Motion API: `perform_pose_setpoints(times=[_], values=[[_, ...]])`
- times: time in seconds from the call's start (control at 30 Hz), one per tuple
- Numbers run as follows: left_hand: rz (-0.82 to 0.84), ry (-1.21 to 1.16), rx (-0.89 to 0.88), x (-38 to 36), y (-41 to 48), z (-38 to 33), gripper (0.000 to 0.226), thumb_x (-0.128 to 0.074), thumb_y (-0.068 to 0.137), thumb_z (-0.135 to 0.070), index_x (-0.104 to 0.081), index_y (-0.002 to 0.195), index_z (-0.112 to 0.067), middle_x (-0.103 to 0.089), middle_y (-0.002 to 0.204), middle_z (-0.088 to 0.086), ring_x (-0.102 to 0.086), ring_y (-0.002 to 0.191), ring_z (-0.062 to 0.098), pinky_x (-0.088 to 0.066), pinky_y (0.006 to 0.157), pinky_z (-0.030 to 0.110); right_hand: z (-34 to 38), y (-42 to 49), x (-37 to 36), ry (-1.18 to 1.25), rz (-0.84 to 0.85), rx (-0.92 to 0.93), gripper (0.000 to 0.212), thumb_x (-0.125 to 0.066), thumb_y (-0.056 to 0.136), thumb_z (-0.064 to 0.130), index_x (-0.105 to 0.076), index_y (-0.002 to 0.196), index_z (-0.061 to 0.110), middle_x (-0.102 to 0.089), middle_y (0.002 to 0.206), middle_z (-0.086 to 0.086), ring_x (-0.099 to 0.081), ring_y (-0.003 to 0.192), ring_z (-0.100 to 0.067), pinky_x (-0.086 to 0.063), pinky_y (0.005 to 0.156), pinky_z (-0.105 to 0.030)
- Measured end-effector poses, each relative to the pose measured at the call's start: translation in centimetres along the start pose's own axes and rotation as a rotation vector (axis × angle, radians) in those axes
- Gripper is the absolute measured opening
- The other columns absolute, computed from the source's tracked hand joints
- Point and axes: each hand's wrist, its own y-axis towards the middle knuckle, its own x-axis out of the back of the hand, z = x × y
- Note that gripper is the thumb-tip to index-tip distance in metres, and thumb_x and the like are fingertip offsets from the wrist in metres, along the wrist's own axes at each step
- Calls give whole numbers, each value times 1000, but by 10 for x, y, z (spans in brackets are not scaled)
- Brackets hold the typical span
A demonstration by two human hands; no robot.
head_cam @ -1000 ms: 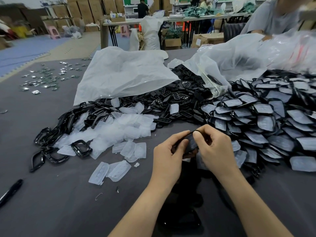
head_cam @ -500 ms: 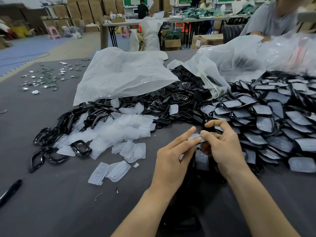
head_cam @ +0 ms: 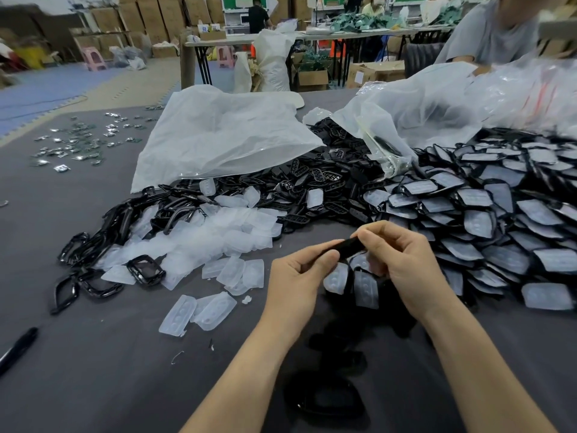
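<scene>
The black shell [head_cam: 345, 246] is just below the centre of the frame, held edge-on above the grey table [head_cam: 93, 364]. The left hand [head_cam: 296, 276] pinches its left end and the right hand [head_cam: 402, 264] grips its right end. Half a second earlier the left fingers were straight and a clear pad showed between the fingertips. Now this pad cannot be made out, and the shell's face is hidden.

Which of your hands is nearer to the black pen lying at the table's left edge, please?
Left. The left hand sits right of the black pen; the right hand is even farther right. Both pinch one black part.
</scene>
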Motion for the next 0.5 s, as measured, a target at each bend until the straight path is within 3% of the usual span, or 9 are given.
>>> perform_pose_setpoints(times=[0.13, 0.3, 0.5], values=[[57, -255, 157, 5, 3, 1, 20, -65, 76, -25, -80, 88, -17, -75, 99, 9, -71, 95, 20, -56, 82, 27, 0, 1, -1, 31, 5, -79, 15, -66, 72, 36, -72, 68, 23, -52, 59, 5, -40, 52, -7, -36, 52, -20], [90, -403, 259, 10, 6, -4, 25, -62, 77, -25, -78, 89, -10, -74, 98, 12, -72, 88, 19, -57, 73, 24, -1, -1, -7, 229, 85, -155, 17, -64, 72, 30, -72, 69, 16, -61, 67, 3, -47, 55, -7, -43, 52, -17], [116, -487, 294, 6, 5, 1, 30, -60, 79, -15, -71, 106, -8, -73, 107, 12, -72, 91, 20, -57, 88, 33, -3, 2, -14, 385, -109, -239, 16, -66, 71, 22, -65, 57, 14, -57, 55, 4, -42, 44, -3, -34, 39, -14]])
